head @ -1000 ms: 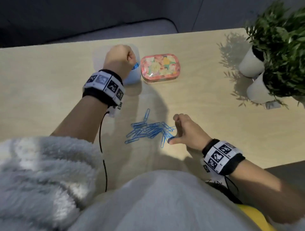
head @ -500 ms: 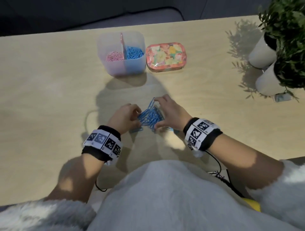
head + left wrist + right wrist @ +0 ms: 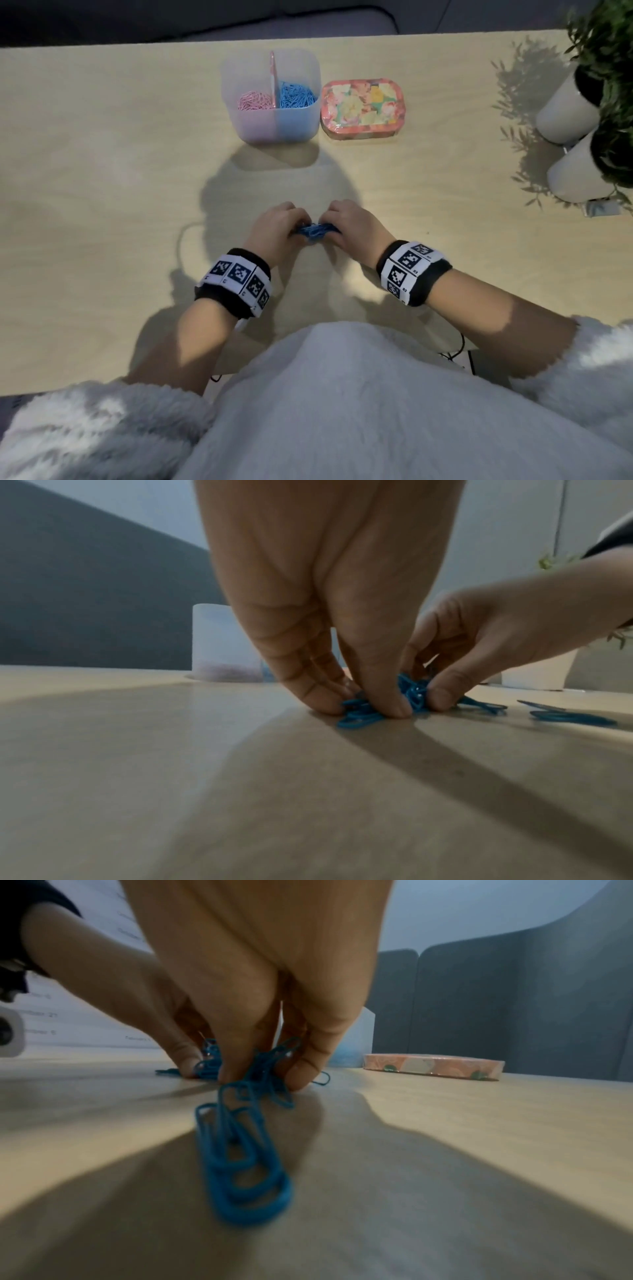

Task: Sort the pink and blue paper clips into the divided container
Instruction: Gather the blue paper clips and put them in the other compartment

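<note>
A heap of blue paper clips (image 3: pixel 317 231) lies on the wooden table between my two hands. My left hand (image 3: pixel 274 228) and right hand (image 3: pixel 352 224) close in on it from either side, fingers curled round the clips. In the left wrist view the left hand (image 3: pixel 371 704) pinches the clips (image 3: pixel 411 693) against the table. In the right wrist view the right hand (image 3: pixel 260 1077) grips the clips (image 3: pixel 270 1064); a few loose clips (image 3: pixel 240 1156) trail nearer the camera. The divided container (image 3: pixel 274 126) stands further back, pink clips (image 3: pixel 255 100) in its left half, blue clips (image 3: pixel 296 97) in its right.
A flowered tin (image 3: pixel 363 108) sits just right of the container. Two white pots with green plants (image 3: pixel 575 137) stand at the table's right edge. A cable (image 3: pixel 185 236) runs on the table left of my left hand.
My left hand came back from the container to the heap. Both hands have drawn together, and the spread clips are now bunched into a tight clump between them.
</note>
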`<action>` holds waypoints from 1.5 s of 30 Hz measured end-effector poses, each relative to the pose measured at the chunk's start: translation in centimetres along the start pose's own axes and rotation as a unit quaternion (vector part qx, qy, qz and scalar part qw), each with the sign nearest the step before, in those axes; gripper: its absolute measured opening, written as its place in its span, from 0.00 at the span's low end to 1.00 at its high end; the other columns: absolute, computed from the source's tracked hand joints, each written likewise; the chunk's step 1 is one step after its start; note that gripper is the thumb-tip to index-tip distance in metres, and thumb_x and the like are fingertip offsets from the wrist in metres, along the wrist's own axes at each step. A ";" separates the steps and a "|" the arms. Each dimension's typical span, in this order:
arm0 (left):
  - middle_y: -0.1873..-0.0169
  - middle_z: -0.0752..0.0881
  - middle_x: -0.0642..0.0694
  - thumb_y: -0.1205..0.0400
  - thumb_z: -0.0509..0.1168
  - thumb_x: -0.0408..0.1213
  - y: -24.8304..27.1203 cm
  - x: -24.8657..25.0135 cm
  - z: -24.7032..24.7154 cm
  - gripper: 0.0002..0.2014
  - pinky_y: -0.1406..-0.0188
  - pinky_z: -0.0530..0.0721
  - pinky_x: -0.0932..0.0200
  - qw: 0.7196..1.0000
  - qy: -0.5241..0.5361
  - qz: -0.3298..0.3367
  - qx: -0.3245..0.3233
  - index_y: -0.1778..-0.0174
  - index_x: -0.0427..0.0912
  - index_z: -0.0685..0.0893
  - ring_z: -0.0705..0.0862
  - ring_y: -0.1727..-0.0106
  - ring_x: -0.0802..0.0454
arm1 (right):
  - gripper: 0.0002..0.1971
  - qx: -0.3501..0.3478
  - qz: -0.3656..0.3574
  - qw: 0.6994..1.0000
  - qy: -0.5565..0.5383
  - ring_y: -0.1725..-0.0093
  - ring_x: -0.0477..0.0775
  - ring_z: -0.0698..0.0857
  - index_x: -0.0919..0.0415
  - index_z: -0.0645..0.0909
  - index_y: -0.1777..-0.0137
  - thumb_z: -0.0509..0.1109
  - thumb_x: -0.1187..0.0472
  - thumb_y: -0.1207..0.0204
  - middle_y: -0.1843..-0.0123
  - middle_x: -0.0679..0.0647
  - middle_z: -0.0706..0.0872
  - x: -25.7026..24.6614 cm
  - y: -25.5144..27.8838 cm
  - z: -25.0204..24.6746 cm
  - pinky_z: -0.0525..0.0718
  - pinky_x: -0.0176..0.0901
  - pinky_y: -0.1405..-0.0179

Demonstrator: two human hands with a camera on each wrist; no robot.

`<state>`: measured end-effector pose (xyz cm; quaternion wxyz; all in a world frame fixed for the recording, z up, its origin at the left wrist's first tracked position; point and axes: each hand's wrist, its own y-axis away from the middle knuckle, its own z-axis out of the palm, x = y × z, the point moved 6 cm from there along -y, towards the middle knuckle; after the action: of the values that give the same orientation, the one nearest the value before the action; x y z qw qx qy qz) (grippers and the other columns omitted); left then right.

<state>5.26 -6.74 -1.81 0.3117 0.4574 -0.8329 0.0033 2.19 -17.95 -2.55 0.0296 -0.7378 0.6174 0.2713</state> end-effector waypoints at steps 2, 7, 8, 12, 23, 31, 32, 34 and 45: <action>0.52 0.84 0.35 0.25 0.68 0.34 -0.2 -0.1 -0.2 0.11 0.53 0.77 0.48 1.000 -0.022 0.011 0.007 0.48 0.36 0.86 0.82 0.51 0.37 | 0.12 -0.002 0.003 0.999 0.041 0.41 0.63 0.76 0.65 0.81 0.42 0.61 0.63 0.21 0.44 0.63 0.81 0.2 0.0 0.1 0.77 0.56 0.44; 0.52 0.85 0.35 0.21 0.64 0.33 -0.2 -0.6 -0.8 0.10 0.55 0.77 0.48 0.998 -0.049 0.014 0.033 0.48 0.36 0.86 0.82 0.51 0.37 | 0.10 0.023 0.028 0.999 -0.030 0.46 0.64 0.80 0.68 0.84 0.47 0.66 0.65 0.25 0.48 0.66 0.85 2.0 0.3 -1.7 0.69 0.45 0.50; 0.52 0.84 0.35 0.21 0.63 0.34 -0.3 -0.7 -0.7 0.11 0.54 0.77 0.47 0.998 -0.056 0.014 0.025 0.47 0.36 0.86 0.82 0.50 0.37 | 0.09 0.030 0.039 0.997 -0.061 0.49 0.64 0.82 0.68 0.85 0.50 0.68 0.66 0.26 0.51 0.66 0.86 2.3 0.3 -2.3 0.69 0.44 0.54; 0.48 0.82 0.35 0.18 0.59 0.35 -0.6 -0.7 -0.1 0.12 0.51 0.78 0.44 0.994 -0.110 0.014 -0.025 0.43 0.35 0.82 0.80 0.46 0.36 | 0.05 0.020 0.059 0.991 -0.120 0.66 0.54 0.79 0.68 0.87 0.57 0.73 0.66 0.30 0.64 0.61 0.87 2.4 -1.0 -6.0 0.70 0.33 0.71; 0.43 0.80 0.37 0.15 0.53 0.32 -1.2 0.1 1.2 0.11 0.56 0.78 0.49 0.954 -0.290 0.012 -0.080 0.42 0.33 0.76 0.82 0.43 0.37 | 0.10 0.077 0.210 0.917 -0.330 0.81 0.48 0.82 0.65 0.74 0.66 0.73 0.70 0.28 0.71 0.58 0.83 1.6 -13.8 -16.5 0.87 0.42 0.67; 0.46 0.82 0.35 0.17 0.57 0.33 -1.7 -0.1 0.2 0.09 0.52 0.78 0.45 0.966 -0.246 0.013 -0.080 0.46 0.33 0.79 0.82 0.45 0.34 | 0.08 0.057 0.222 0.955 -0.189 0.63 0.60 0.91 0.71 0.83 0.57 0.71 0.63 0.28 0.57 0.64 0.91 2.3 -18.7 -16.6 0.91 0.52 0.60; 0.47 0.83 0.35 0.18 0.58 0.34 -1.8 -0.2 -0.1 0.09 0.53 0.78 0.45 0.970 -0.232 0.009 -0.079 0.48 0.34 0.80 0.83 0.47 0.34 | 0.10 0.059 0.217 0.957 -0.185 0.62 0.56 0.91 0.69 0.82 0.49 0.68 0.63 0.26 0.52 0.61 0.90 2.0 -18.3 -16.7 0.91 0.44 0.64; 0.50 0.85 0.34 0.21 0.63 0.37 -2.0 -0.5 -1.3 0.10 0.54 0.77 0.46 0.981 -0.185 -0.006 -0.065 0.51 0.34 0.81 0.83 0.49 0.34 | 0.16 0.070 0.185 0.958 -0.206 0.62 0.49 0.87 0.67 0.78 0.37 0.64 0.63 0.24 0.46 0.58 0.85 1.4 -17.5 -17.1 0.85 0.31 0.76; 0.68 0.76 0.43 0.27 0.70 0.38 -10.7 1.0 -14.7 0.18 0.60 0.78 0.54 0.975 0.061 -0.124 0.174 0.78 0.44 0.69 0.74 0.59 0.48 | 0.17 0.115 0.168 0.915 -0.348 0.84 0.40 0.79 0.57 0.77 0.69 0.58 0.68 0.19 0.77 0.47 0.82 4.8 -2.2 -11.0 0.81 0.33 0.80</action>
<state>20.67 -9.47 7.61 0.2751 0.6037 -0.7355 0.1373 8.70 -25.89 4.04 0.2817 -0.4731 0.7099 0.4390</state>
